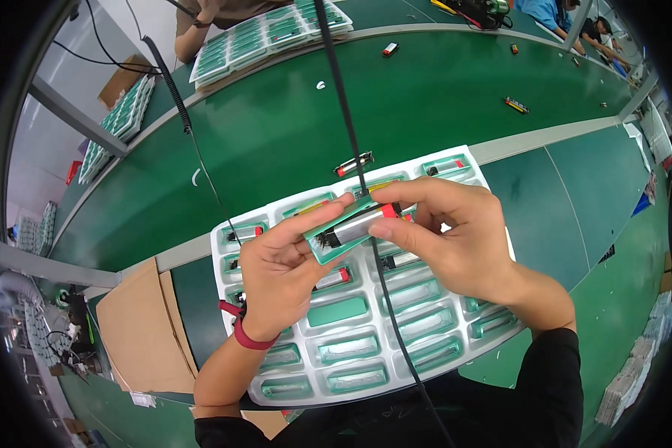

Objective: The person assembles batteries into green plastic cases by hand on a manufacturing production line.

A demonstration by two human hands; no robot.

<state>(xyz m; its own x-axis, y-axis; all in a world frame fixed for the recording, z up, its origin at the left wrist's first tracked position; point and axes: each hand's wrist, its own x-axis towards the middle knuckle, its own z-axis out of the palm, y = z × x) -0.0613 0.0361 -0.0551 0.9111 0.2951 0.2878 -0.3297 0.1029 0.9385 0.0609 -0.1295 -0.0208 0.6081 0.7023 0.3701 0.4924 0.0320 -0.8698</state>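
Observation:
My left hand (275, 276) has its fingers and thumb around a small green holder (322, 254), tilted above a white tray (310, 362). In the holder lies a silver cylindrical cell (355, 226) with a red end and dark wires at the other end. My right hand (467, 235) pinches the cell's red end between thumb and forefinger. Beneath my hands, the tray has rows of green-lined pockets. Several pockets, mostly in the farther rows, contain similar cells; my hands hide some of them. Nearer pockets show only their green lining.
Beyond the tray runs a green belt (261, 160) with a loose cell (354, 163) near the tray and others farther off. A black cable (343, 97) crosses the view. Brown cardboard (138, 332) lies left. Across the belt, a person sits by another filled tray (265, 37).

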